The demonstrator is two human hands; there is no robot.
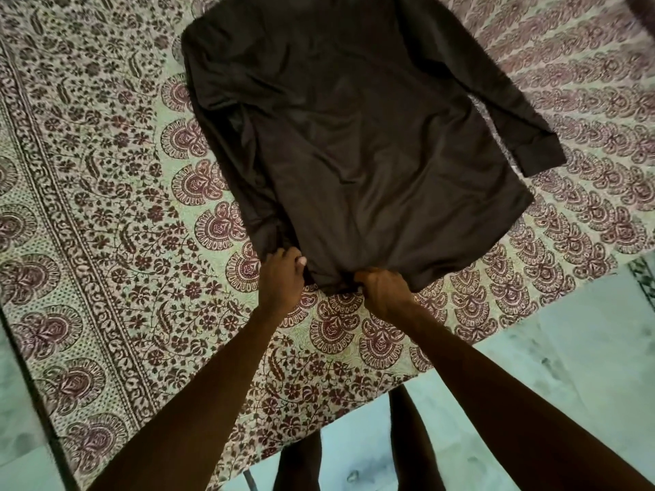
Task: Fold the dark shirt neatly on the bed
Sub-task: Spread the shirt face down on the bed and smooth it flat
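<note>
The dark shirt [354,136] lies spread flat, back side up, on the patterned bed cover [106,207]. Its left sleeve is folded in along the left side, and its right sleeve [524,115] stretches out to the right with the cuff lying on the cover. My left hand [281,278] grips the near left corner of the hem, fingers curled round the cloth. My right hand [382,292] pinches the hem a little to the right of it, near the middle of the bottom edge. The collar end runs out of the top of the view.
The bed's near edge [354,380] runs diagonally below my hands, with pale tiled floor [567,349] beyond it at the lower right. My legs [354,455] stand against that edge. The patterned cover reaches far to the left and right of the shirt.
</note>
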